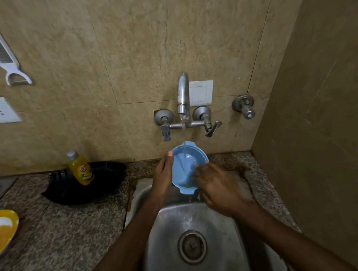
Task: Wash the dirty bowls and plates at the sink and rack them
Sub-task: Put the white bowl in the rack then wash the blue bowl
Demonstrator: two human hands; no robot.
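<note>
A light blue plastic bowl (pixel 185 166) with two small handles is tilted under the running tap (pixel 182 93), over the steel sink (pixel 169 239). My left hand (pixel 163 175) grips its left rim, thumb on the edge. The fingers of my right hand (pixel 216 187) reach inside the bowl and touch its wet inner wall. Water runs out of the bowl's lower lip down toward the drain (pixel 192 246).
A yellow plate (pixel 4 229) with orange residue lies on the granite counter at the far left. A yellow dish-soap bottle (pixel 81 167) stands on a black tray (pixel 83 184) left of the sink. A wall rises close on the right.
</note>
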